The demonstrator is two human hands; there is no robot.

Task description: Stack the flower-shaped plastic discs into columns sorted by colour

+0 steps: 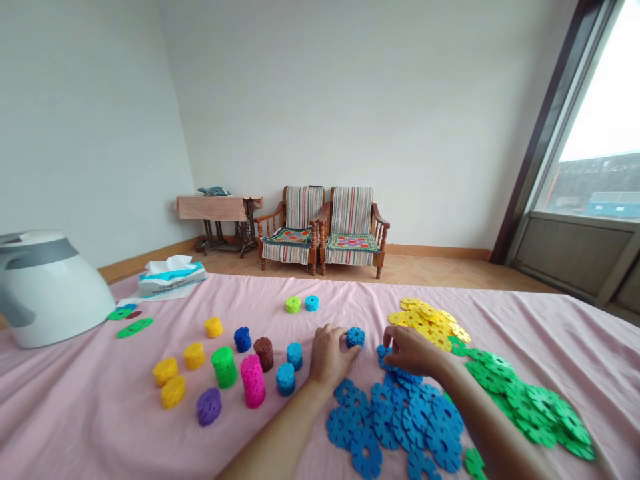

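Left hand (329, 358): thumb and fingers closed round a short stack of blue notched discs (355, 337), mid pink-covered table (125, 420). Right hand (414, 350): just beside it, fingers curled at a blue disc (383, 351), can't tell if pinched. Loose blue pile (410, 420) toward table's near edge, green pile (535, 400) toward right edge, yellow pile (425, 321) nearer far edge
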